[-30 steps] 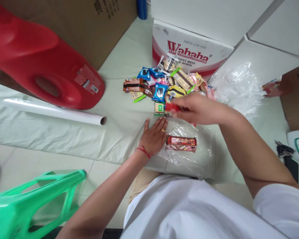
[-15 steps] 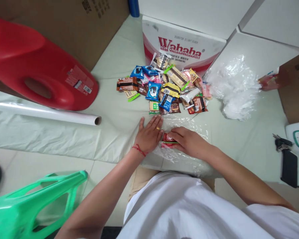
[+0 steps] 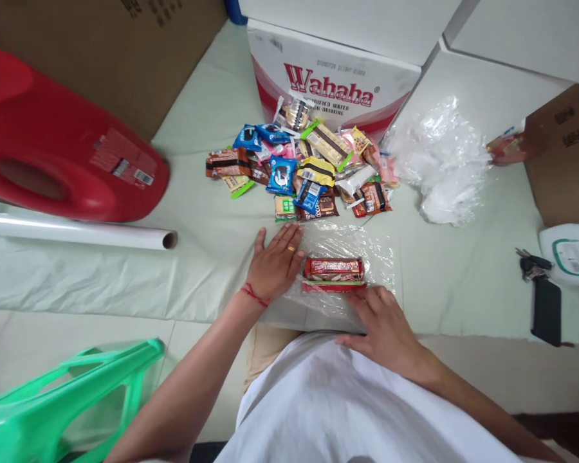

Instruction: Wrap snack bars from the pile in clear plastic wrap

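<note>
A sheet of clear plastic film (image 3: pixel 376 247) lies on the covered table, with red wrapped snack packs (image 3: pixel 335 267) side by side on it. My left hand (image 3: pixel 276 263) rests flat at the film's left edge, fingers stretched out, a ring on one of them and a red string on the wrist. Close to the packs' lower right corner is my right hand (image 3: pixel 383 328), thumb spread away from the fingers and nothing in its grasp. Its fingertips are at the film by the lowest pack; whether they touch that pack I cannot tell.
Beyond the film lies a pile of small wrapped snacks (image 3: pixel 313 167) against a Wahaha carton (image 3: pixel 338 77). Crumpled clear plastic (image 3: pixel 439 161) sits to its right. On the left are a red jug (image 3: pixel 77 148), a white roll (image 3: pixel 77 233) and a green stool (image 3: pixel 72 392). Keys (image 3: pixel 533 263) lie far right.
My right hand has drawn off the red snack packs, moving down and right, and its fingers have opened. The left hand stays flat at the film's edge. The whole view has shifted slightly.
</note>
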A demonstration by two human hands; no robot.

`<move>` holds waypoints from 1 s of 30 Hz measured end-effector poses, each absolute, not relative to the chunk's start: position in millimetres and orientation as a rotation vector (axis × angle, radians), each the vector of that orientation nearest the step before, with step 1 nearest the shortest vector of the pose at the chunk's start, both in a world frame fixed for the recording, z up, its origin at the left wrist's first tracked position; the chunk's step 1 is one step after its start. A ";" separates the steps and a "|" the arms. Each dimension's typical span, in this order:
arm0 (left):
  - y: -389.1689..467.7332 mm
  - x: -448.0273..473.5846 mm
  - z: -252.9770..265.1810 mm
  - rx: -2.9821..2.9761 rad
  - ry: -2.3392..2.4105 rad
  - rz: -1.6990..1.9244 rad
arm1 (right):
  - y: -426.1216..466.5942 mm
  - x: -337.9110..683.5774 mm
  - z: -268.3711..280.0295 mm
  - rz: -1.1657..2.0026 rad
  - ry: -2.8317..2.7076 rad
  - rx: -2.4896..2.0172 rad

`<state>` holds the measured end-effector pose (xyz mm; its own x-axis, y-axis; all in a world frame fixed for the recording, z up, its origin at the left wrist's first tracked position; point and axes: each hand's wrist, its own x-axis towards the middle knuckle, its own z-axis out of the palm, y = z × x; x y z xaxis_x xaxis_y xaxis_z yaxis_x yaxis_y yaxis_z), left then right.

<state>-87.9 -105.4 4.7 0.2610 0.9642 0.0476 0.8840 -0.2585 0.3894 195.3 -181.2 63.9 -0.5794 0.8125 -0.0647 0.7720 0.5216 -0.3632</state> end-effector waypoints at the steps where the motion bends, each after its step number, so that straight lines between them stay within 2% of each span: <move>1: -104.9 -88.9 4.2 2.242 1.700 0.408 | -188.8 196.9 59.5 0.514 -2.636 -1.408; 5: -100.0 -96.0 6.3 2.165 1.661 0.414 | -192.6 197.8 51.4 0.501 -2.554 -1.384; 11: -90.3 -112.4 14.7 2.043 1.547 0.585 | -136.5 193.5 76.2 0.722 -2.553 -1.284; 15: -93.9 -117.4 17.9 2.036 1.473 0.855 | -97.4 189.4 89.6 0.666 -2.714 -1.425; 22: -129.4 -106.1 37.8 2.138 1.350 0.811 | -69.0 178.0 93.0 0.613 -2.822 -1.536; 26: -145.9 -99.7 35.6 2.148 1.413 0.808 | -56.1 175.4 81.7 0.755 -2.762 -1.513; 30: -141.6 -97.8 19.6 1.982 1.642 0.826 | -42.0 184.5 68.5 1.058 -2.526 -1.486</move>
<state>-97.8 -141.6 19.6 0.1189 0.9784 0.1691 0.7191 -0.2023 0.6649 184.5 -42.0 68.5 -0.5448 0.7818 -0.3032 0.7645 0.3145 -0.5627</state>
